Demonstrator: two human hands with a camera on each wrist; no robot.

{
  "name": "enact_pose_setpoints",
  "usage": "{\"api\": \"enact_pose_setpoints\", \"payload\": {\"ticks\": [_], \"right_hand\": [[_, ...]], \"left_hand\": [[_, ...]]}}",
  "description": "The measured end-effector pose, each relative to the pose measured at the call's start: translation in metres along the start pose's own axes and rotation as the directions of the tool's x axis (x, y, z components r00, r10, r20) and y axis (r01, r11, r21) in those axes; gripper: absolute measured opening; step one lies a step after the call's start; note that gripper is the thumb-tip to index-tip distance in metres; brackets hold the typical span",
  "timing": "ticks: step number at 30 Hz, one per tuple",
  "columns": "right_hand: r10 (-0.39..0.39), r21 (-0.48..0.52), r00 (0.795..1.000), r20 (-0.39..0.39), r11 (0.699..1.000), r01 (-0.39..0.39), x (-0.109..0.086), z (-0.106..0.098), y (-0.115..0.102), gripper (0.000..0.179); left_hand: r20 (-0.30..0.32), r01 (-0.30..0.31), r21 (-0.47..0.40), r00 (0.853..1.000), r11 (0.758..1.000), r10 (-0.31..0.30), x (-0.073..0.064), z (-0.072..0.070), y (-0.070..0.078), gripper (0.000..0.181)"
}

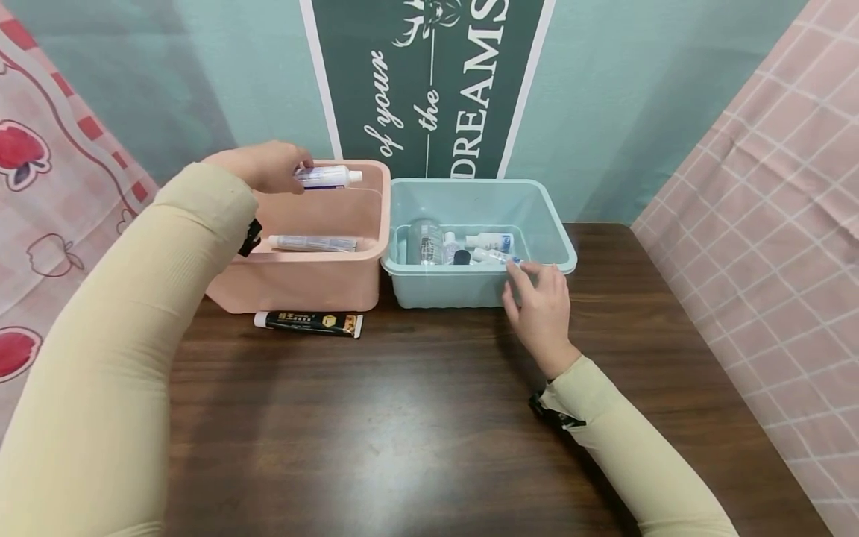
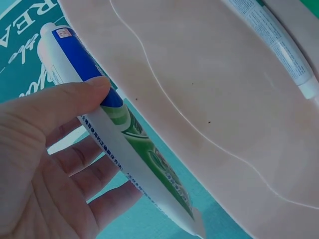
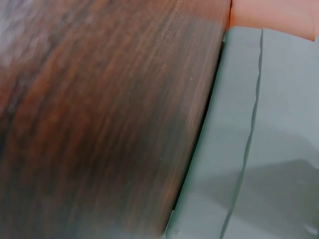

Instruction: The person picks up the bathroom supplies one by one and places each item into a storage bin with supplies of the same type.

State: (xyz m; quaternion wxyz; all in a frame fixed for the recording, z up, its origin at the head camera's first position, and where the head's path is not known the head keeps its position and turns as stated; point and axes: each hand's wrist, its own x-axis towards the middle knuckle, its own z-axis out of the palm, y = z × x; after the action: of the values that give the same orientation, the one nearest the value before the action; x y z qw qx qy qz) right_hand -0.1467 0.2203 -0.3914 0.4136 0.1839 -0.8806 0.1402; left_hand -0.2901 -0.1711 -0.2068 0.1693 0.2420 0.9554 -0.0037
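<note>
My left hand [image 1: 271,168] pinches a white toothpaste tube [image 1: 325,177] over the back of the pink basket [image 1: 322,287]. In the left wrist view the thumb lies on the blue and green printed side of the toothpaste tube [image 2: 124,124], fingers behind it. Another tube [image 1: 314,243] lies inside the pink basket. My right hand [image 1: 542,313] is at the front rim of the light blue basket [image 1: 456,289], thumb and index apart. Its fingertips overlap the end of a small white container with blue print [image 1: 490,256]. The right wrist view shows no hand.
A black toothpaste tube [image 1: 309,323] lies on the wooden table [image 1: 376,418] before the pink basket. Inside the blue basket are a clear bottle [image 1: 424,242], a white bottle with blue print [image 1: 493,241] and a dark cap [image 1: 461,257]. A cloth backdrop [image 1: 262,74] hangs behind.
</note>
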Motion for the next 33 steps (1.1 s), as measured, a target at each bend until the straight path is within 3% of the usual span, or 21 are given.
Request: {"api": "enact_pose_setpoints", "payload": {"ticks": [18,33], "right_hand": [[-0.006,-0.006,1.000,0.018,1.000,0.006,0.001,-0.003,0.000,0.031],[-0.001,-0.005,0.999,0.036,1.000,0.001,0.000,-0.005,-0.001,0.031]], "left_hand": [[-0.020,0.061,-0.040,0.998,0.997,-0.062,0.010,0.007,-0.012,0.046],[-0.037,0.095,-0.059,0.995,0.994,-0.097,0.016,0.004,-0.015,0.045]]}}
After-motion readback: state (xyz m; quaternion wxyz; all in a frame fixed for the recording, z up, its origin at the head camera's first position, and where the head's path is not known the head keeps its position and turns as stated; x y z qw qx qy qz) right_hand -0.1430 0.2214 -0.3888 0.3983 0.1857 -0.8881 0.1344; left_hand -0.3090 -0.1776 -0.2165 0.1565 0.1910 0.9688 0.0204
